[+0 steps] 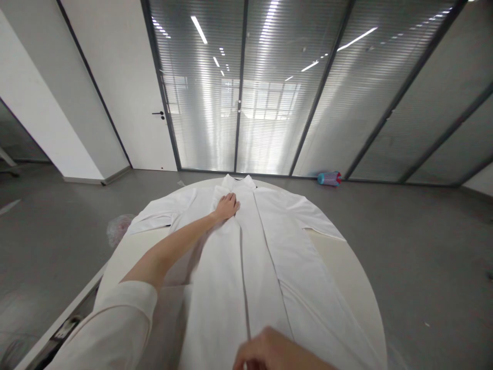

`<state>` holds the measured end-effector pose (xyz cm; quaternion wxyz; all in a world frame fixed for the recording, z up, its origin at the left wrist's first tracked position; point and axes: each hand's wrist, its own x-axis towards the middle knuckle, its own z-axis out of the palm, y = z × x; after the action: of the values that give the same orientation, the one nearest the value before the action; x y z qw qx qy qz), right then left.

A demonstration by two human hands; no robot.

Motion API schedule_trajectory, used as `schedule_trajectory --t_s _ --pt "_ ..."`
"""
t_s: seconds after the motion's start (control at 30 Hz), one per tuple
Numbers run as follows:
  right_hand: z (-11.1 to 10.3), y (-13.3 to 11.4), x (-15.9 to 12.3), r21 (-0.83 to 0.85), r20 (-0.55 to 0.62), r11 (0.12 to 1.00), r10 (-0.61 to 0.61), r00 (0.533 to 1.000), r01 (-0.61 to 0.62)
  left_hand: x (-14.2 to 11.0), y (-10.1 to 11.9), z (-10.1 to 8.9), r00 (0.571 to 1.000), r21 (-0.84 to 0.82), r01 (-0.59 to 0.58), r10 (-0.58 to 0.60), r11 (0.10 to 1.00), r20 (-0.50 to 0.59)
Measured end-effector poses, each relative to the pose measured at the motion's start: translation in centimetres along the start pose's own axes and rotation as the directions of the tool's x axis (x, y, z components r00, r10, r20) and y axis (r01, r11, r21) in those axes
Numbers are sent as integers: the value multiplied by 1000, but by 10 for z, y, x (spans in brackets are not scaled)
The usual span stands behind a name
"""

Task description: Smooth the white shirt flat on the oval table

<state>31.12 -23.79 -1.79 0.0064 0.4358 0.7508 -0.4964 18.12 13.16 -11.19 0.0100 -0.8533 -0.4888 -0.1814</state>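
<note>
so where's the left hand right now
In the head view, the left hand rests on the white shirt just below its collar, near the far edge of the round table.

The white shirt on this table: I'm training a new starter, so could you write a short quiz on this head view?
1. True or false: the left hand rests on the white shirt near its collar.
2. Where is the blue-and-pink object? A: on the shirt. B: on the floor by the glass wall. C: in the left hand.
3. Fill in the blank: the shirt lies on a ____ table.

Key: 1 true; 2 B; 3 round.
</note>
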Motion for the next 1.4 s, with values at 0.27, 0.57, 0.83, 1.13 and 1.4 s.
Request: schedule_trajectory --t_s 0.27,0.57,0.83,1.13,1.4 --pt "-12 14 76 -583 -369 807 -370 853 97 10 -12 9 992 -4 93 -92 996 83" --pt "34 48 62 -739 -267 658 -484 833 145 34 -26 14 977 -23 188 -185 982 105" --pt "72 75 61 -892 -289 447 -681 673 69 8 0 -17 993 -54 101 -98 993 60" --pt "64 69 50 -865 -260 487 -636 727 117 -103 60 -61 893 -240 -389 428 889 139" --pt "79 65 42 -912 -184 384 -698 692 146 -110 82 -44 904 -132 -373 392 918 169"
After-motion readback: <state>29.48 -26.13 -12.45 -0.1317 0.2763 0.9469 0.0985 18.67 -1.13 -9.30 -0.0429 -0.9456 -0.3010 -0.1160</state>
